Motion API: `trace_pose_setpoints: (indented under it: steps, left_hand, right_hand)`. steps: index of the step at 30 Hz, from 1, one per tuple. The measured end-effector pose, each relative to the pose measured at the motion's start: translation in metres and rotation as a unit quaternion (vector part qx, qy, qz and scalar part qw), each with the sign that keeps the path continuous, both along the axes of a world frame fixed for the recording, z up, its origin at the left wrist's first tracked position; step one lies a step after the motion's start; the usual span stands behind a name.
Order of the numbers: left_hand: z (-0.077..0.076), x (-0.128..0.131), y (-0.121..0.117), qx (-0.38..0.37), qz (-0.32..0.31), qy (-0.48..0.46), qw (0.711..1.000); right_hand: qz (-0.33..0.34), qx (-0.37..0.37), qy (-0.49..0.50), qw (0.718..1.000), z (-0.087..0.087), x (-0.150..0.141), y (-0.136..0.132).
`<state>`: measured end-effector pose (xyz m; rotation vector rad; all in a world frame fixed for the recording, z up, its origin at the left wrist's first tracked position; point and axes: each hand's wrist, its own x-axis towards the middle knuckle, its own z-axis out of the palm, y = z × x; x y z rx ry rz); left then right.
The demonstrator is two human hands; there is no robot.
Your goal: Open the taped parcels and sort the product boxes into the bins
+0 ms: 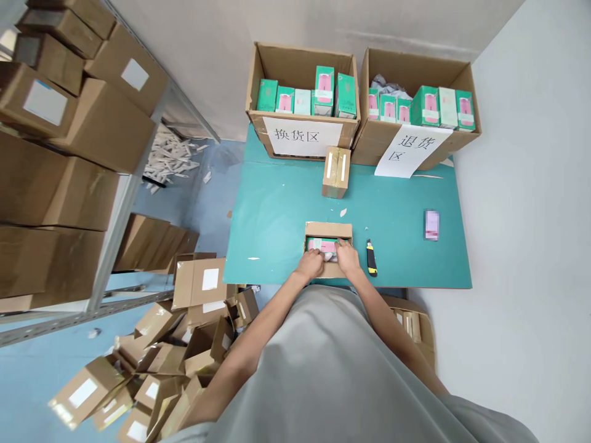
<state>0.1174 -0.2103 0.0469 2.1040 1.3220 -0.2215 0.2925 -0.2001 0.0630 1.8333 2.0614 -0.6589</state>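
Note:
An opened small cardboard carton (328, 229) lies at the near edge of the table, with its flaps folded outward. Inside it is a green-and-pink product box (329, 245), with some greyish-white wrapping by its near side. My left hand (312, 263) reaches in at the carton's left, fingers curled against the product box. From the right, my right hand (347, 257) has its fingers closed at the box's other end. The fingertips are partly hidden inside the carton. A black-and-yellow utility knife (371, 258) rests on the table just right of my right hand.
On the green table (277, 197) are a taped carton (336, 172) and a phone (432, 225). Two large boxes, one at left (268, 138) and one at right (367, 144), hold product boxes behind paper signs. Discarded cartons (159, 363) litter the floor; shelves (99, 271) stand left.

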Motion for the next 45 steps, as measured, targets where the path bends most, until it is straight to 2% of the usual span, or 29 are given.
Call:
trace_pose_setpoints:
  steps: [6, 11, 14, 18, 23, 29, 33, 39, 45]
  left_hand:
    - [0.006, -0.008, 0.014, 0.058, 0.045, 0.017, 0.997]
    - [-0.001, -0.008, 0.016, 0.081, 0.061, 0.031, 0.994]
    - [-0.005, -0.003, 0.014, 0.078, 0.057, 0.033, 0.995]
    - [-0.009, 0.0, 0.014, 0.102, 0.074, 0.037, 0.991]
    - [-0.015, -0.008, 0.013, 0.16, 0.116, -0.006, 0.98]
    - [-0.02, -0.03, 0.012, 0.164, 0.164, -0.091, 0.968]
    - [-0.022, -0.042, 0.016, 0.147, 0.214, -0.163, 0.952]
    - [-0.025, -0.046, 0.02, 0.106, 0.272, -0.286, 0.913]
    - [-0.029, -0.05, 0.02, 0.03, 0.384, -0.365, 0.848]
  right_hand:
    - [0.0, -0.023, -0.021, 1.0, -0.003, -0.013, 0.002]
    - [-0.033, -0.034, 0.026, 0.999, 0.0, -0.017, -0.001]
    - [-0.041, -0.032, 0.005, 0.999, -0.003, -0.018, 0.005]
    - [-0.017, -0.029, -0.032, 0.999, -0.012, -0.021, 0.013]
    - [-0.013, 0.001, -0.057, 0.998, -0.023, -0.032, 0.013]
    - [-0.011, 0.009, -0.057, 0.998, -0.027, -0.035, 0.008]
    - [0.005, 0.021, -0.051, 0.998, -0.017, -0.03, 0.002]
    - [0.001, 0.061, -0.053, 0.997, 0.013, -0.018, -0.014]
    - [-0.028, 0.09, -0.026, 0.995, 0.054, 0.002, -0.02]
